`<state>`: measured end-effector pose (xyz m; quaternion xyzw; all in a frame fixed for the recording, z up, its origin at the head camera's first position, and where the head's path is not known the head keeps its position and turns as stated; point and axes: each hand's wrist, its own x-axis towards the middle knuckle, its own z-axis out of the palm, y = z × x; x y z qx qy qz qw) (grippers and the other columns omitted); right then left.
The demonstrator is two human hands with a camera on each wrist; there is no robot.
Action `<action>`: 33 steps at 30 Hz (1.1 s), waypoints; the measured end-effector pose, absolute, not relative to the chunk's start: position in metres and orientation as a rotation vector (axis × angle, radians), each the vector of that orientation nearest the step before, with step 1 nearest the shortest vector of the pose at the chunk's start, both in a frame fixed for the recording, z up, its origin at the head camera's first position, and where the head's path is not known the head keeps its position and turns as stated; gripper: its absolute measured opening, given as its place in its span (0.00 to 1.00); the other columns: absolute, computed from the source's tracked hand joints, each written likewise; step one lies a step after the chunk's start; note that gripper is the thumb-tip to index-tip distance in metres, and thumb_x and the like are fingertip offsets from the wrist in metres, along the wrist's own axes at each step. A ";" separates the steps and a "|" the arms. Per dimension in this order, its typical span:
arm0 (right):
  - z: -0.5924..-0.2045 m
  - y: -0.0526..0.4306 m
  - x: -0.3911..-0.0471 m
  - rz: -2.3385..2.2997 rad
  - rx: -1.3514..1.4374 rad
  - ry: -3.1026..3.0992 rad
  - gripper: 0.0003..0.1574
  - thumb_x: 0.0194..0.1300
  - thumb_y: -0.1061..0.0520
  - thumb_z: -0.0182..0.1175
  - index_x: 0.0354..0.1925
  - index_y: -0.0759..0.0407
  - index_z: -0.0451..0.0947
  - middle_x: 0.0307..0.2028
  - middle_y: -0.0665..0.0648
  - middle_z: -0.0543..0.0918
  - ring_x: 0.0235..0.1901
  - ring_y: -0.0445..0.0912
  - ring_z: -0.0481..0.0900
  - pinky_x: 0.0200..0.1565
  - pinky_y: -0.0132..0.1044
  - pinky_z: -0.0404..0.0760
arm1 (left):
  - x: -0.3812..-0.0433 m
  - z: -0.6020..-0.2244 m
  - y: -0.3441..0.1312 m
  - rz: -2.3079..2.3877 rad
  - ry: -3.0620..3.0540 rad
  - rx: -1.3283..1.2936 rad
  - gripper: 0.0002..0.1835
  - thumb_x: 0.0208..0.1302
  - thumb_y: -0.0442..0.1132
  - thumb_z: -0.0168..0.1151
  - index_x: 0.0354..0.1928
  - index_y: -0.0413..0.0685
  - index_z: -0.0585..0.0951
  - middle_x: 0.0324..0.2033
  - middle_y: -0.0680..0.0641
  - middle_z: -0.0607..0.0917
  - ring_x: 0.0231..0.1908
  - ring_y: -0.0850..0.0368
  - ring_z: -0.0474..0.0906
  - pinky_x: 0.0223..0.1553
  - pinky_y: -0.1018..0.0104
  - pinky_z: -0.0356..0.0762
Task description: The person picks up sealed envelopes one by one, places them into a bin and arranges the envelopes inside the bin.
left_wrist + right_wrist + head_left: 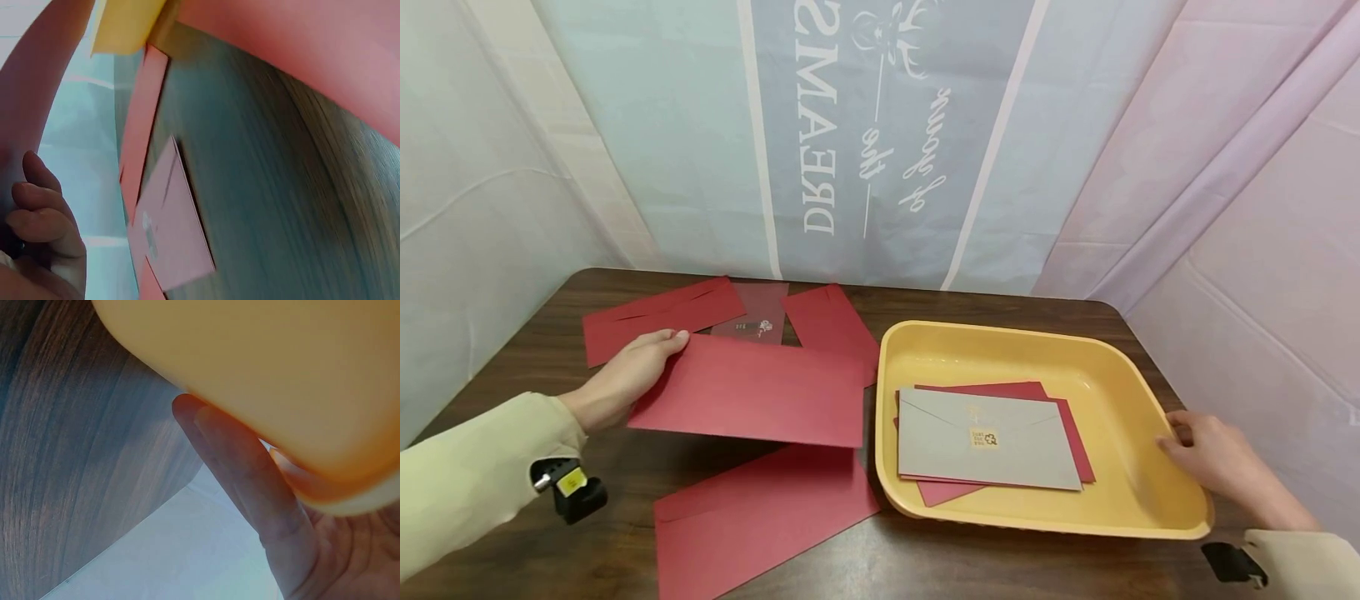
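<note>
In the head view, my left hand [625, 379] pinches a red envelope [760, 392] by its left end, thumb on top, and holds it above the table. The left wrist view shows curled fingers [44, 219] beside the envelope's underside. At the right, my right hand [1217, 458] grips the rim of a yellow plastic tray [1000, 333], thumb over the inner side. Its fingers [244, 462] lie against the tray's outside in the right wrist view. Inside the tray, a grey envelope [940, 450] with a gold label rests on red envelopes [1080, 442].
A red envelope [760, 525] lies on the brown table [887, 575] below the held one. Behind it lie a red envelope [647, 321], a pale translucent red one [767, 302] with a white print, and another red one [827, 321]. A printed cloth [887, 150] hangs behind the table.
</note>
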<state>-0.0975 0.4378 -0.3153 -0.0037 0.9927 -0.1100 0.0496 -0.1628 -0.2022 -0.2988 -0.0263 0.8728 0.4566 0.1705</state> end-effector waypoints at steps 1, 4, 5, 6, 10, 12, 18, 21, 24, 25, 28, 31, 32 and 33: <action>-0.316 0.438 -0.098 -0.337 -0.013 3.025 0.26 0.63 0.60 0.58 0.47 0.84 0.70 0.34 0.74 0.83 0.34 0.66 0.81 0.35 0.54 0.78 | -0.163 -0.298 -0.199 1.328 2.448 -0.082 0.41 0.76 0.56 0.30 0.71 0.28 0.35 0.71 0.27 0.36 0.71 0.29 0.32 0.68 0.36 0.39; -0.317 0.440 -0.098 -0.334 -0.015 3.028 0.26 0.63 0.59 0.59 0.47 0.84 0.70 0.34 0.73 0.84 0.33 0.64 0.82 0.34 0.53 0.78 | -0.164 -0.298 -0.191 1.377 2.390 -0.079 0.40 0.76 0.55 0.30 0.71 0.30 0.33 0.72 0.29 0.34 0.72 0.30 0.31 0.69 0.37 0.40; -0.316 0.440 -0.099 -0.336 -0.016 3.027 0.26 0.63 0.59 0.59 0.47 0.83 0.71 0.33 0.73 0.84 0.33 0.64 0.82 0.34 0.53 0.78 | -0.164 -0.297 -0.188 1.378 2.387 -0.078 0.40 0.76 0.55 0.31 0.72 0.30 0.34 0.72 0.30 0.34 0.72 0.31 0.31 0.69 0.38 0.40; -0.316 0.440 -0.099 -0.335 -0.014 3.027 0.26 0.63 0.59 0.59 0.47 0.83 0.71 0.34 0.73 0.84 0.32 0.63 0.82 0.34 0.53 0.78 | -0.164 -0.297 -0.185 1.384 2.380 -0.071 0.40 0.76 0.54 0.31 0.72 0.30 0.34 0.72 0.30 0.34 0.72 0.31 0.31 0.69 0.38 0.39; -0.315 0.439 -0.100 -0.330 -0.012 3.027 0.25 0.63 0.59 0.58 0.48 0.83 0.71 0.34 0.72 0.84 0.32 0.62 0.82 0.34 0.52 0.78 | -0.164 -0.298 -0.172 1.428 2.339 -0.053 0.39 0.76 0.52 0.32 0.72 0.31 0.34 0.73 0.32 0.34 0.72 0.33 0.31 0.70 0.40 0.41; -0.315 0.439 -0.100 -0.329 -0.016 3.028 0.25 0.63 0.59 0.58 0.48 0.83 0.71 0.34 0.72 0.84 0.32 0.62 0.82 0.33 0.53 0.78 | -0.164 -0.298 -0.167 1.464 2.310 -0.042 0.38 0.76 0.51 0.33 0.72 0.31 0.34 0.73 0.32 0.33 0.73 0.34 0.30 0.70 0.41 0.41; -0.313 0.436 -0.100 -0.325 -0.024 3.035 0.24 0.63 0.60 0.58 0.47 0.83 0.71 0.33 0.73 0.84 0.32 0.63 0.82 0.34 0.54 0.78 | -0.163 -0.298 -0.153 1.508 2.300 0.029 0.36 0.77 0.50 0.34 0.73 0.30 0.40 0.73 0.31 0.40 0.73 0.35 0.35 0.70 0.42 0.43; -0.311 0.434 -0.100 -0.315 -0.023 3.037 0.25 0.63 0.60 0.58 0.47 0.84 0.70 0.33 0.73 0.84 0.33 0.64 0.82 0.34 0.54 0.78 | -0.162 -0.298 -0.148 1.527 2.269 0.086 0.29 0.77 0.49 0.34 0.67 0.30 0.55 0.56 0.31 0.71 0.56 0.42 0.71 0.57 0.51 0.69; -0.311 0.434 -0.099 -0.320 -0.022 3.028 0.25 0.63 0.60 0.58 0.47 0.85 0.70 0.32 0.72 0.84 0.32 0.63 0.82 0.34 0.53 0.78 | -0.160 -0.299 -0.142 1.553 2.208 0.160 0.18 0.78 0.46 0.34 0.48 0.35 0.62 0.27 0.46 0.73 0.23 0.57 0.68 0.29 0.64 0.68; -0.311 0.434 -0.099 -0.321 -0.020 3.026 0.26 0.63 0.60 0.58 0.47 0.85 0.69 0.32 0.72 0.84 0.32 0.63 0.82 0.34 0.53 0.78 | -0.160 -0.299 -0.140 1.560 2.188 0.178 0.16 0.78 0.45 0.34 0.45 0.37 0.61 0.23 0.49 0.71 0.19 0.59 0.64 0.25 0.65 0.66; -0.313 0.436 -0.099 -0.330 -0.013 3.018 0.26 0.64 0.60 0.58 0.48 0.85 0.69 0.32 0.72 0.84 0.32 0.63 0.82 0.34 0.53 0.79 | -0.160 -0.300 -0.134 1.566 2.161 0.252 0.13 0.78 0.44 0.36 0.42 0.39 0.60 0.21 0.50 0.71 0.17 0.59 0.62 0.22 0.67 0.63; -0.314 0.437 -0.099 -0.328 -0.015 3.021 0.25 0.64 0.60 0.58 0.47 0.85 0.70 0.33 0.72 0.84 0.32 0.63 0.82 0.33 0.53 0.78 | -0.160 -0.301 -0.127 1.560 2.147 0.315 0.12 0.77 0.43 0.37 0.44 0.38 0.60 0.22 0.50 0.73 0.17 0.59 0.64 0.21 0.68 0.64; -0.315 0.437 -0.098 -0.325 -0.017 3.025 0.25 0.63 0.60 0.58 0.47 0.84 0.71 0.32 0.72 0.84 0.32 0.62 0.82 0.33 0.52 0.79 | -0.160 -0.301 -0.124 1.563 2.135 0.335 0.12 0.77 0.43 0.38 0.45 0.38 0.60 0.23 0.50 0.74 0.18 0.59 0.65 0.21 0.68 0.65; -0.315 0.437 -0.098 -0.325 -0.020 3.029 0.25 0.63 0.60 0.58 0.47 0.84 0.71 0.32 0.71 0.84 0.31 0.62 0.82 0.33 0.51 0.78 | -0.159 -0.302 -0.122 1.565 2.124 0.351 0.12 0.77 0.43 0.38 0.45 0.38 0.60 0.23 0.50 0.75 0.18 0.59 0.66 0.21 0.68 0.65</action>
